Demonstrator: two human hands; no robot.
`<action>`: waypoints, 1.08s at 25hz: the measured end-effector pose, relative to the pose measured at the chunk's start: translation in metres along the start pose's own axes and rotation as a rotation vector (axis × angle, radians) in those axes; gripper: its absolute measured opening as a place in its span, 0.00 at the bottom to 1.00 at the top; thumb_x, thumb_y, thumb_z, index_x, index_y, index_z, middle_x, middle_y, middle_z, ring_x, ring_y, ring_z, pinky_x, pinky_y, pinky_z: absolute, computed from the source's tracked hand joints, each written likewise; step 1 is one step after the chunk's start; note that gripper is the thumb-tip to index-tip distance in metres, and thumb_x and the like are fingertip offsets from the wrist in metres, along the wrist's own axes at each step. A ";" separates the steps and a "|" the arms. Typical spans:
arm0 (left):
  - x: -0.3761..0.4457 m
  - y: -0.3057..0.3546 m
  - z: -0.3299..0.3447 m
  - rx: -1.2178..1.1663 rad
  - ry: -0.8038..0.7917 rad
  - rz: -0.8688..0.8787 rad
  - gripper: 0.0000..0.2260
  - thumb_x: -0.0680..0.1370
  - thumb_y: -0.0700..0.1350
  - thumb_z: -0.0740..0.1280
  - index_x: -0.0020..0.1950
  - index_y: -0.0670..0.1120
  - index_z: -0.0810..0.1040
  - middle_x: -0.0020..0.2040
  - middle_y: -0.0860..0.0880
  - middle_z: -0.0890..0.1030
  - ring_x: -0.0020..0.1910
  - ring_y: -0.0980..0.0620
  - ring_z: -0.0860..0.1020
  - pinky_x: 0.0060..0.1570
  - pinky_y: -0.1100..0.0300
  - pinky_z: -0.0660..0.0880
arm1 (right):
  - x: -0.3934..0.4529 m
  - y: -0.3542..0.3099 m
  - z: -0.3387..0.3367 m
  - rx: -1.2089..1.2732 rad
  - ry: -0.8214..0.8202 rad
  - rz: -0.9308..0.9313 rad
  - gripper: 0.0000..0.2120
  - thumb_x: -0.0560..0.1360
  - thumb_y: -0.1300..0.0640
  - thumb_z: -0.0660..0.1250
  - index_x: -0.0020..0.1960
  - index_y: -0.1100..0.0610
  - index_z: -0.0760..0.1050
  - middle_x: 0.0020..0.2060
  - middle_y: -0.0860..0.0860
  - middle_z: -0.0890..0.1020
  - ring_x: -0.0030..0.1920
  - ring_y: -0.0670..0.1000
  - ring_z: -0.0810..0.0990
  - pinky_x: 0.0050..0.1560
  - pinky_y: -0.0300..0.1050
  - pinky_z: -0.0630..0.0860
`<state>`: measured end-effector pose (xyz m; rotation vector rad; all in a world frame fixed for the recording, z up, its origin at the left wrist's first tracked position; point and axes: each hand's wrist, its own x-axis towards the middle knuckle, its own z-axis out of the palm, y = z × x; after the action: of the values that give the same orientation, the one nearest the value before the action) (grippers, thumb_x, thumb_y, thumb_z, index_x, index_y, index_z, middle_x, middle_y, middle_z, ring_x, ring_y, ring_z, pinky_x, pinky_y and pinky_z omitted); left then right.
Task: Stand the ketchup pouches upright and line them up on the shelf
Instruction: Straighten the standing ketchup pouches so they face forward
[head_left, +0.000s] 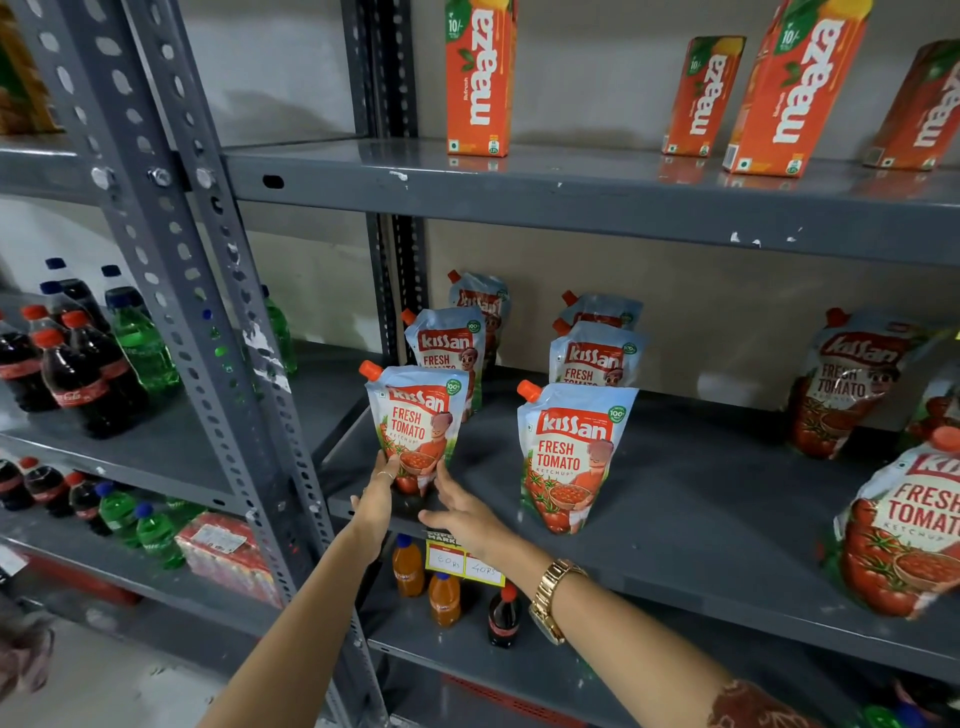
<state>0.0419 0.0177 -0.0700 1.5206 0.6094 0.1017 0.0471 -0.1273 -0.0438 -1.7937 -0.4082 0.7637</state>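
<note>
Left hand (376, 499) and right hand (462, 512), fingers straight, press either side of the front-left ketchup pouch (415, 426) base | pouch upright at shelf (701, 493) front edge, heading left column | step: squaring this pouch | next: probably a gentle release, then the leaning pouches (852, 384) far right

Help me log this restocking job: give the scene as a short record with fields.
Handled pouch: front-left ketchup pouch, upright on the middle shelf
Left hand: fingers against its lower left edge
Right hand: straight fingers touching its lower right
Lined up: two columns of three upright pouches
To do: leaning pouches at far right
</note>
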 end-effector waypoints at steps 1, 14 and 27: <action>-0.002 0.001 0.001 -0.010 0.011 0.002 0.27 0.79 0.59 0.51 0.76 0.56 0.52 0.79 0.49 0.54 0.78 0.46 0.43 0.75 0.45 0.37 | -0.003 -0.001 0.000 0.002 -0.002 -0.007 0.39 0.72 0.52 0.65 0.75 0.44 0.47 0.76 0.50 0.58 0.75 0.51 0.58 0.75 0.52 0.56; -0.086 0.013 0.091 -0.159 0.170 0.219 0.12 0.79 0.44 0.59 0.48 0.39 0.80 0.44 0.45 0.82 0.49 0.43 0.79 0.53 0.54 0.74 | -0.071 0.048 -0.057 0.075 1.184 -0.230 0.06 0.72 0.61 0.67 0.40 0.57 0.70 0.34 0.53 0.76 0.37 0.55 0.76 0.35 0.42 0.70; -0.094 0.016 0.131 0.104 -0.263 0.066 0.30 0.74 0.63 0.56 0.73 0.51 0.66 0.74 0.49 0.66 0.76 0.49 0.57 0.76 0.50 0.50 | -0.086 0.059 -0.081 0.121 0.930 -0.119 0.15 0.74 0.56 0.65 0.60 0.56 0.72 0.53 0.51 0.79 0.57 0.53 0.77 0.53 0.42 0.71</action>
<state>0.0237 -0.1392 -0.0342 1.6221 0.3587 -0.0806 0.0336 -0.2583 -0.0571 -1.7804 0.1507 -0.1680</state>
